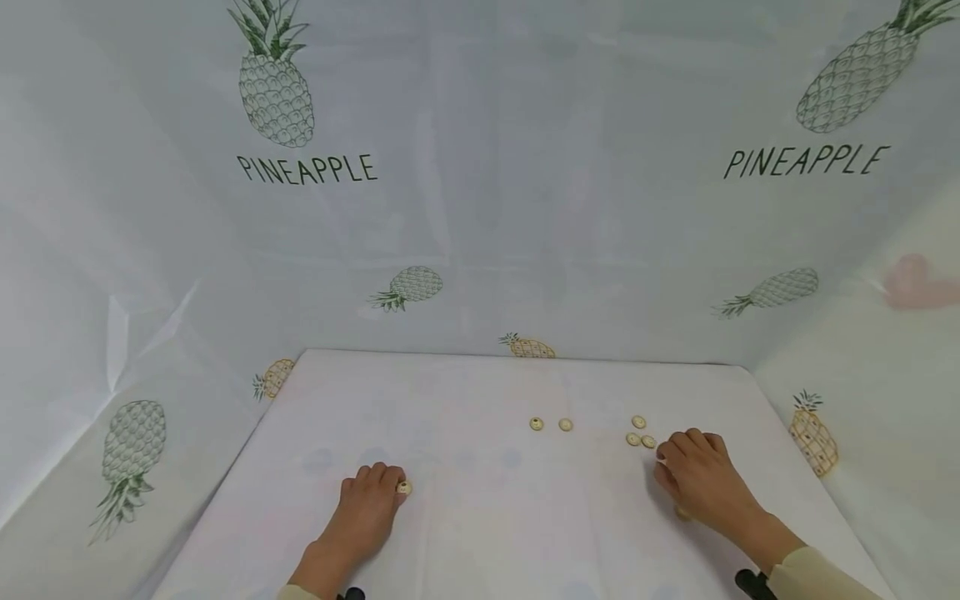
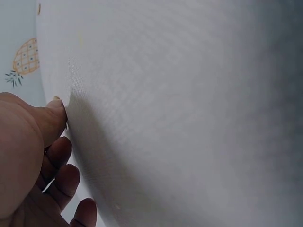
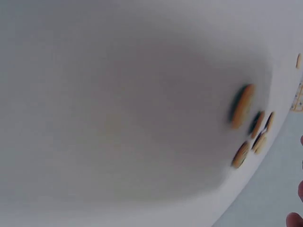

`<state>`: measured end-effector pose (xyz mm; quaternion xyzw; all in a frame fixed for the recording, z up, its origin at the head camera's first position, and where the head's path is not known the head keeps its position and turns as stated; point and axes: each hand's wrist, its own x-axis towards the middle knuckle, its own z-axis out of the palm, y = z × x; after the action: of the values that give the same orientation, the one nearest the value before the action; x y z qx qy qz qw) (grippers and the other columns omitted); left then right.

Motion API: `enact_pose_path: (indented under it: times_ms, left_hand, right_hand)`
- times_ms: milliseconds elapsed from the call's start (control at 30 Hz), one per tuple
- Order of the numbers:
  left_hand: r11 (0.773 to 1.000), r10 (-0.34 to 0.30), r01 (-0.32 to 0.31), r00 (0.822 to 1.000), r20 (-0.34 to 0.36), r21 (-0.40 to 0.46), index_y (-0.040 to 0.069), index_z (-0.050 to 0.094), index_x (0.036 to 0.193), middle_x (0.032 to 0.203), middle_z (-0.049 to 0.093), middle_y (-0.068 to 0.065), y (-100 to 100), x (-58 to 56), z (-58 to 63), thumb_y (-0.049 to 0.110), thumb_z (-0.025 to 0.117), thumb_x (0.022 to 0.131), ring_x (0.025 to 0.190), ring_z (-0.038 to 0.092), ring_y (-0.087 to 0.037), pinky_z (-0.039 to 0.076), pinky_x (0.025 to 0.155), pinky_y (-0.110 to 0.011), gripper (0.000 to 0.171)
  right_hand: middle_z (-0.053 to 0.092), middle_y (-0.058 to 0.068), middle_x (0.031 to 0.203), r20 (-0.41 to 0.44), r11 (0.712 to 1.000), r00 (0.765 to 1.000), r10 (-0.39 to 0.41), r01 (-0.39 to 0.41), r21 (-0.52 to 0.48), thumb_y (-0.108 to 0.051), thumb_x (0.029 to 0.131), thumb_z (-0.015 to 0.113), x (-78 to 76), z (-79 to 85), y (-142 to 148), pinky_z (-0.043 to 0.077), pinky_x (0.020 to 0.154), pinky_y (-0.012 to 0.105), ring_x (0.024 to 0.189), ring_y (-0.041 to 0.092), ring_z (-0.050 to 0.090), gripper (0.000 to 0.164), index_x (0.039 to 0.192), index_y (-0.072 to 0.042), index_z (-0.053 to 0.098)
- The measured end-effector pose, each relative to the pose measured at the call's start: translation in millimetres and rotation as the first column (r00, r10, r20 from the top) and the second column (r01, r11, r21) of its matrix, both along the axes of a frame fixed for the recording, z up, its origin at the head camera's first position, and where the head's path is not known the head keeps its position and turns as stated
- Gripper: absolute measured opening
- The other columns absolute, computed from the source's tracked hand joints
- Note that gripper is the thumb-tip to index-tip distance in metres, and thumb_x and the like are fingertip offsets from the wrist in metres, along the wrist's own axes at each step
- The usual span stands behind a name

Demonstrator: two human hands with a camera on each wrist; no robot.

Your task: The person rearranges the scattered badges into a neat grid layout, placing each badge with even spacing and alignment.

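Note:
On the white table, my left hand (image 1: pixel 366 508) pinches a small round wooden disc (image 1: pixel 404 487) between thumb and index finger, with marks on its upper face. In the left wrist view, the thumb (image 2: pixel 52 116) covers nearly all of that disc. My right hand (image 1: pixel 705 479) hovers low over the table at the right, fingers loosely bent. Beside its fingertips lie a wooden disc (image 1: pixel 648 442), a second disc (image 1: pixel 633 439) and a third disc (image 1: pixel 638 422). Another disc (image 1: pixel 681 514) peeks out from under this hand. In the right wrist view, several discs (image 3: pixel 243 106) lie beneath it, apart from the fingers.
Two more discs lie farther left, one disc (image 1: pixel 536 424) next to another disc (image 1: pixel 566 425). A white cloth covers the table (image 1: pixel 480 533), and a pineapple-print sheet (image 1: pixel 510 208) rises behind it and along both sides.

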<state>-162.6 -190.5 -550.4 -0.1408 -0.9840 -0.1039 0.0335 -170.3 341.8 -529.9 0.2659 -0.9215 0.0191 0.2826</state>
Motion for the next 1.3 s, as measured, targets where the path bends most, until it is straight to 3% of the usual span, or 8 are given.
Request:
enact_pose_path:
  times_ms: [133, 367, 467, 733, 833, 967, 1133, 1300]
  left_hand:
    - [1.000, 0.007, -0.007, 1.000, 0.005, 0.002, 0.015, 0.064, 0.111, 0.099, 0.058, 0.003, -1, -0.3, -0.2, 0.023, 0.075, 0.099, 0.090, 0.049, -0.016, 0.042, 0.077, -0.042, 0.018]
    - [1.000, 0.012, -0.012, 1.000, 0.004, 0.002, 0.015, 0.063, 0.111, 0.097, 0.056, 0.004, -2, -0.6, -1.3, 0.024, 0.074, 0.099, 0.089, 0.048, -0.015, 0.040, 0.076, -0.040, 0.019]
    - [1.000, 0.013, -0.013, 1.000, -0.003, 0.001, 0.015, 0.063, 0.111, 0.097, 0.056, 0.004, -2, -0.4, -1.4, 0.024, 0.075, 0.099, 0.088, 0.048, -0.016, 0.039, 0.075, -0.039, 0.019]
    - [1.000, 0.005, -0.005, 1.000, -0.011, 0.013, 0.016, 0.062, 0.108, 0.096, 0.056, 0.004, -2, 0.8, -1.5, 0.022, 0.076, 0.098, 0.088, 0.049, -0.016, 0.041, 0.075, -0.040, 0.019]
    - [1.000, 0.006, -0.006, 1.000, -0.010, 0.013, 0.016, 0.062, 0.108, 0.097, 0.056, 0.004, -1, 1.3, -0.7, 0.022, 0.076, 0.098, 0.088, 0.049, -0.016, 0.041, 0.075, -0.040, 0.018]
    - [1.000, 0.005, -0.005, 1.000, -0.016, 0.014, 0.015, 0.063, 0.108, 0.098, 0.058, 0.003, 0, 1.8, 0.8, 0.022, 0.077, 0.097, 0.089, 0.050, -0.016, 0.042, 0.075, -0.041, 0.019]
    - [1.000, 0.002, -0.002, 1.000, -0.020, 0.010, 0.015, 0.063, 0.109, 0.099, 0.059, 0.002, 1, 2.4, 2.3, 0.022, 0.077, 0.097, 0.089, 0.051, -0.016, 0.043, 0.075, -0.041, 0.020]
    - [1.000, 0.006, -0.006, 1.000, -0.008, -0.001, 0.015, 0.064, 0.109, 0.098, 0.058, 0.002, 2, 2.1, 2.1, 0.022, 0.077, 0.097, 0.088, 0.051, -0.016, 0.043, 0.075, -0.042, 0.020]
  right_hand:
    - [0.061, 0.000, 0.091, 0.040, 0.999, 0.999, -0.027, 0.026, 0.040, -0.055, 0.112, 0.025, 15.8, -3.8, 17, 0.041, 0.084, 0.055, 0.089, 0.024, 0.053, 0.061, 0.094, -0.013, 0.066]
    - [0.061, -0.004, 0.094, 0.081, 0.997, 0.996, -0.032, 0.025, 0.079, -0.048, 0.099, 0.068, 38.8, -12.9, 31, 0.039, 0.088, 0.051, 0.091, 0.020, 0.053, 0.031, 0.093, -0.018, 0.066]
    - [0.059, -0.006, 0.093, 0.089, 0.996, 0.995, -0.035, 0.028, 0.088, -0.047, 0.095, 0.074, 43.0, -16.9, 32, 0.038, 0.088, 0.050, 0.091, 0.018, 0.051, 0.028, 0.091, -0.020, 0.065]
    - [0.059, -0.010, 0.095, 0.109, 0.998, 0.994, -0.007, 0.001, 0.057, -0.039, 0.101, 0.068, 39.8, -21.7, 28, 0.038, 0.088, 0.048, 0.092, 0.015, 0.050, 0.018, 0.094, -0.022, 0.067]
    - [0.062, -0.009, 0.102, 0.133, 0.999, 0.991, 0.029, -0.033, 0.028, -0.026, 0.097, 0.069, 37.0, -21.4, 27, 0.037, 0.089, 0.047, 0.097, 0.015, 0.051, 0.007, 0.102, -0.022, 0.069]
    - [0.063, -0.007, 0.105, 0.133, 1.000, 0.991, -0.002, -0.001, 0.021, -0.020, 0.080, 0.082, 37.0, -20.8, 27, 0.038, 0.088, 0.048, 0.098, 0.017, 0.053, 0.027, 0.104, -0.020, 0.070]
    - [0.060, -0.007, 0.096, 0.116, 0.998, 0.992, -0.058, 0.054, 0.040, -0.028, 0.082, 0.086, 38.6, -21.7, 27, 0.040, 0.086, 0.049, 0.093, 0.017, 0.051, 0.024, 0.096, -0.020, 0.068]
    - [0.064, -0.009, 0.100, 0.123, 1.000, 0.992, -0.021, 0.020, 0.008, -0.021, 0.082, 0.085, 36.3, -25.6, 27, 0.038, 0.088, 0.046, 0.095, 0.014, 0.052, 0.023, 0.101, -0.020, 0.072]
